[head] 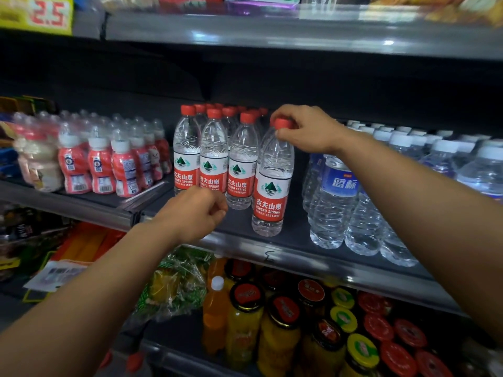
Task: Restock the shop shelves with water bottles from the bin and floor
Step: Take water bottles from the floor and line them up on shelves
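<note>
Head cam: right hand [304, 129] pinching the red cap of a clear plastic water bottle with a red label [272, 183], standing upright near the front edge of the grey metal shelf [313, 257]. Just left of it, a row of matching red-capped water bottles [213, 153]; on the right, white-capped blue-label bottles [334, 197]. Left hand [196, 210] loosely curled, holding nothing, hovering in front of the row.
</note>
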Demonstrator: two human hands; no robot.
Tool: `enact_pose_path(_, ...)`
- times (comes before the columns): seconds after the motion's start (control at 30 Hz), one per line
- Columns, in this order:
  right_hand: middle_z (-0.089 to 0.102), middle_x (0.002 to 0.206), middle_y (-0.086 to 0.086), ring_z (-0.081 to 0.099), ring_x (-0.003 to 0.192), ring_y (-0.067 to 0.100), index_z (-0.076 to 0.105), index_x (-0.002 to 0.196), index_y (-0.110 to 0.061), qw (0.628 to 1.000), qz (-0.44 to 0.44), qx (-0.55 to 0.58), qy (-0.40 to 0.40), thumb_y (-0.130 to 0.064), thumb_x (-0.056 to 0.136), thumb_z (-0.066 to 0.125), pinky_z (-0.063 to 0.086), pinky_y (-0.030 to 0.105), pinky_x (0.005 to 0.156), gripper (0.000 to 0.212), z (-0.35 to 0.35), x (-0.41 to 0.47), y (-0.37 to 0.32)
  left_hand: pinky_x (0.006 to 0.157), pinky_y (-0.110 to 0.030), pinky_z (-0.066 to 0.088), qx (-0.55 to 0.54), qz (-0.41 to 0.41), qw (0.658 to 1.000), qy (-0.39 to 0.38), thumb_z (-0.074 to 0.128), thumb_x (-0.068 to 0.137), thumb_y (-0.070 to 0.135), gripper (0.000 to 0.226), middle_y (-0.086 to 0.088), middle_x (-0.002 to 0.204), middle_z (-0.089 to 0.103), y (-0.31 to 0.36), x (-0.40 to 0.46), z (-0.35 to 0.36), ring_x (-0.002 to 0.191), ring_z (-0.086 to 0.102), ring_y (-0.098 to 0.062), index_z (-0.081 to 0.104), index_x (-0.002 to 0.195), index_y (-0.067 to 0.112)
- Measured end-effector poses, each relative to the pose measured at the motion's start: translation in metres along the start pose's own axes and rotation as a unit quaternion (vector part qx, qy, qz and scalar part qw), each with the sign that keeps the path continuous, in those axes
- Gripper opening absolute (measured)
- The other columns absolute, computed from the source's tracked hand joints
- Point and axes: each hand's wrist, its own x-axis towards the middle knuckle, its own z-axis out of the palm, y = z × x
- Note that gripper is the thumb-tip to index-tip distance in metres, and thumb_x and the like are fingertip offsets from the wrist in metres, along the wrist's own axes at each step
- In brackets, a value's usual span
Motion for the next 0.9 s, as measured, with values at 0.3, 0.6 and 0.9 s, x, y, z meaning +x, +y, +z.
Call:
enact_pose_path(0.3,0.06,0.083,-0.001,0.06,0.081,0.024,0.05,0.128,-0.027,0.997,-0.061,0.006,0.045,-0.038,0.087,0.054,0.048,0.034,0.072,0.043,0.024,-0.045,-0.062,0.079,-0.04,0.053,0.016,-0.013,1.0,-0.001,0.058,0.09,0.024,0.012,-0.001,0.094,0.068,-0.008,-0.029,-0.015,0.087,0.062,-0.024,0.067,0.097,0.021)
enact_pose_path(0.6,0.061,0.082,0.002,0.058,0.079,0.028,0.05,0.126,-0.022,0.977,-0.125,0.106,-0.139,-0.035,0.09,0.054,0.037,0.032,0.057,0.038,0.186,-0.125,-0.137,0.074,-0.032,0.046,0.043,-0.11,0.99,-0.076,0.057,0.089,0.024,0.006,0.002,0.084,0.062,-0.075,-0.131,0.024,0.09,0.063,-0.027,0.064,0.091,0.025)
enact_pose_path(0.9,0.063,0.1,0.012,0.06,0.091,0.035,0.051,0.109,-0.02,0.925,-0.057,0.132,-0.353,-0.033,0.09,0.054,0.044,0.036,0.062,0.023,0.366,-0.216,-0.162,0.088,-0.037,0.048,-0.027,-0.236,0.948,-0.212,0.051,0.091,0.023,0.021,-0.009,0.112,0.067,-0.142,-0.242,0.166,0.107,0.061,-0.03,0.066,0.105,0.019)
